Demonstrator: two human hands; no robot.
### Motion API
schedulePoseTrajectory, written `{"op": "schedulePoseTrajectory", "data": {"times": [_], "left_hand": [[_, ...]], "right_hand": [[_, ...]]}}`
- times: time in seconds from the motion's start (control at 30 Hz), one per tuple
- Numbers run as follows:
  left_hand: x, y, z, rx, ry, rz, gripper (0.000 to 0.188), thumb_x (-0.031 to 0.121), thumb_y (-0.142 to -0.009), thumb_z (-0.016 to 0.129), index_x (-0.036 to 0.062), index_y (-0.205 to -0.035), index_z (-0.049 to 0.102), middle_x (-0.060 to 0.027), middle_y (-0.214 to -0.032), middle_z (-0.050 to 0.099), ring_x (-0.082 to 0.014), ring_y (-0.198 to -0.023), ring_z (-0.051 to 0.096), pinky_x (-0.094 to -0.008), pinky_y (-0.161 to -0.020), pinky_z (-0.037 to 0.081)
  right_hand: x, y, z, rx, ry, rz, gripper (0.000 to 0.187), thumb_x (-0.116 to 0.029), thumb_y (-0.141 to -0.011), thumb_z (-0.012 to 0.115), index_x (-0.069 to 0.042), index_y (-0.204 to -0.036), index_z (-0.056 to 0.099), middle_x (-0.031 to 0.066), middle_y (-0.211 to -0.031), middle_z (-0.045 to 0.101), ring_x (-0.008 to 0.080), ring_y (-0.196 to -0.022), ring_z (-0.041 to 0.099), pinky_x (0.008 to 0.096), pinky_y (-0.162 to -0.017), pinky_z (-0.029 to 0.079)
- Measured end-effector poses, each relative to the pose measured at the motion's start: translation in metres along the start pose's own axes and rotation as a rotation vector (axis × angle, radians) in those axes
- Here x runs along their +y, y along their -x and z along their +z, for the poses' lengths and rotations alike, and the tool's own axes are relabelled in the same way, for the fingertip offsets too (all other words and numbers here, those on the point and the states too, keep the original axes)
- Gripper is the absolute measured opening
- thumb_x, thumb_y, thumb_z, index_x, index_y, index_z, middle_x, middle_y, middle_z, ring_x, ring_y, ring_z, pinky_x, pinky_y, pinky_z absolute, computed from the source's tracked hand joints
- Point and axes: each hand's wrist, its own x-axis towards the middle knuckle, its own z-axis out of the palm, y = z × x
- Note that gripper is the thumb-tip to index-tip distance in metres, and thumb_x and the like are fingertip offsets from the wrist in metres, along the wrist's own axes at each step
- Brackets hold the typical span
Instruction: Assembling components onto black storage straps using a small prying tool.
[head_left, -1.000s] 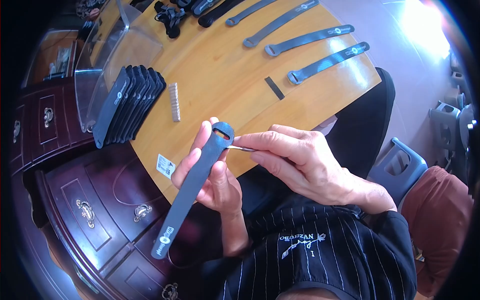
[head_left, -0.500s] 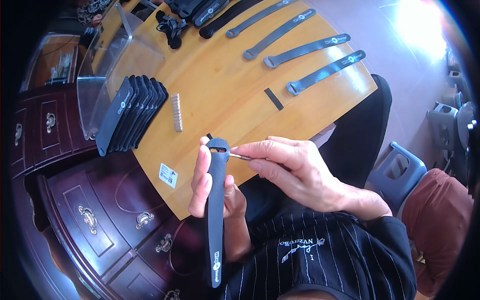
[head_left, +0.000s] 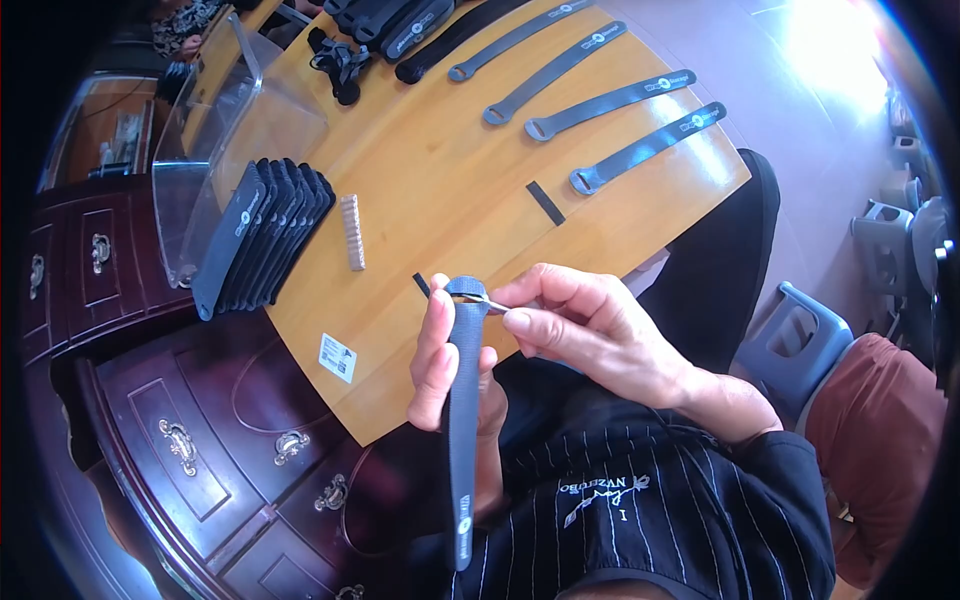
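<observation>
My left hand (head_left: 432, 385) is closed around a dark grey hook-and-loop strap (head_left: 463, 400), which hangs lengthwise toward me with its slotted, rounded end at the top. Between the thumb and fingers of my right hand (head_left: 610, 340) is pinched a thin metal tool (head_left: 497, 307); its kind is mostly hidden by the fingers. The tip of this tool lies at the right side of the strap's slot and seems to reach into it. Just left of the slotted end, a small black strip (head_left: 421, 285) lies on the table.
Several similar straps (head_left: 650, 150) lie spread across the wooden table (head_left: 430, 180). A row of folded dark straps (head_left: 255, 240) stands at the left, by a clear plastic box (head_left: 185, 215). Also there are a ridged beige strip (head_left: 352, 232), a black strip (head_left: 546, 203) and a white label (head_left: 337, 357).
My left hand has shifted right with the strap, uncovering more of the black strip behind it. The metal tool's tip has moved from the strap's edge across into the slot.
</observation>
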Motion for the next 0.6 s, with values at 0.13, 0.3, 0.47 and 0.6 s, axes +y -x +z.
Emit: {"op": "schedulePoseTrajectory", "data": {"times": [0.13, 0.3, 0.47, 0.6], "left_hand": [[0.003, 0.0, 0.004, 0.091, 0.133, -0.124, 0.028, 0.019, -0.099, 0.049, 0.004, -0.117, 0.033, -0.0352, -0.123, 0.05, -0.0462, -0.112, 0.055, -0.0456, -0.087, 0.056], [0.009, -0.001, 0.004, 0.147, 0.306, -0.296, 0.028, 0.015, -0.097, 0.052, 0.0028, -0.115, 0.034, -0.0374, -0.121, 0.051, -0.0461, -0.11, 0.057, -0.0482, -0.088, 0.055], [0.009, -0.002, -0.004, 0.167, 0.442, -0.468, 0.03, 0.018, -0.095, 0.057, 0.0027, -0.113, 0.039, -0.0363, -0.116, 0.055, -0.0432, -0.11, 0.058, -0.0414, -0.086, 0.057], [0.004, -0.003, -0.02, 0.02, 0.563, -0.544, 0.032, 0.023, -0.096, 0.056, 0.0042, -0.117, 0.04, -0.0333, -0.123, 0.052, -0.0374, -0.115, 0.056, -0.0385, -0.091, 0.055]], "right_hand": [[-0.002, -0.007, -0.005, 0.046, 0.615, -0.418, 0.022, -0.013, -0.093, 0.061, -0.001, -0.111, 0.06, 0.0093, -0.087, 0.065, 0.0165, -0.076, 0.065, 0.0262, -0.067, 0.05], [-0.003, -0.008, -0.002, 0.117, 0.671, -0.423, 0.022, -0.014, -0.091, 0.06, -0.004, -0.11, 0.058, 0.0124, -0.09, 0.065, 0.0264, -0.078, 0.067, 0.0322, -0.066, 0.053], [-0.012, -0.009, -0.01, 0.121, 0.683, -0.451, 0.024, -0.016, -0.09, 0.06, -0.008, -0.113, 0.057, 0.011, -0.089, 0.065, 0.0299, -0.078, 0.067, 0.0363, -0.064, 0.053], [-0.021, -0.006, -0.016, 0.035, 0.789, -0.474, 0.027, -0.016, -0.09, 0.06, -0.012, -0.117, 0.06, 0.0087, -0.083, 0.064, 0.0279, -0.073, 0.066, 0.0362, -0.063, 0.053]]}}
